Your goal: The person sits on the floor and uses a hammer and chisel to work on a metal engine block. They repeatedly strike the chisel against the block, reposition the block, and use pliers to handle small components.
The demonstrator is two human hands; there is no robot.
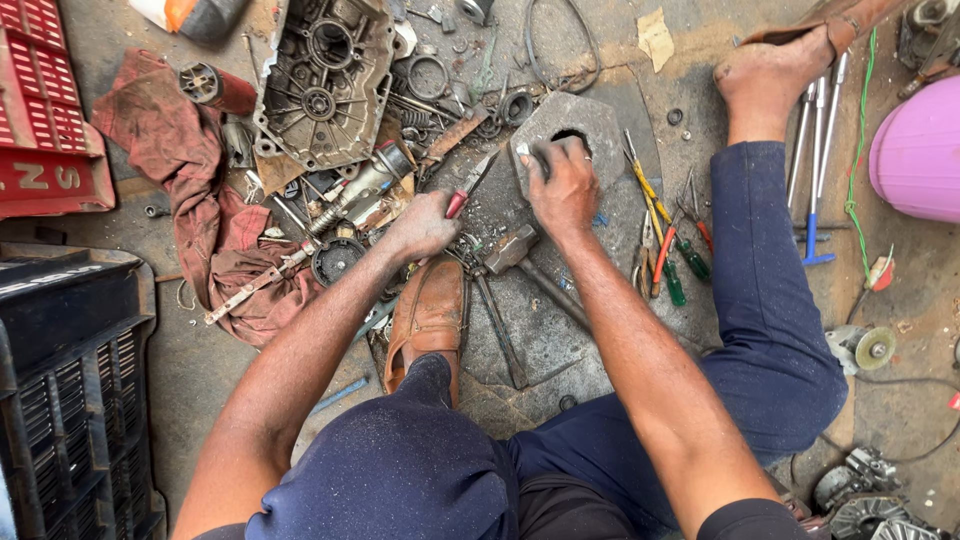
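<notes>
Head view: left hand (425,225) fingers wrap red-handled pliers (470,185); right hand (562,185) fingers pinch a small metal piece (527,152) on the rough grey slab (590,125), its notch edge beside them, greasy floor (690,90) crowded.

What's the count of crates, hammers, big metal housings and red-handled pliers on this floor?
Crates: 2 (red crate, black crate)
Hammer: 1
Metal housing: 1
Red-handled pliers: 1
Total: 5

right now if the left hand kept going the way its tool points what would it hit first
The left hand holds red-handled pliers aimed up and right. Straight on, they would probably first meet the grey metal block with a hole where the right hand presses; depth is unclear.
</notes>
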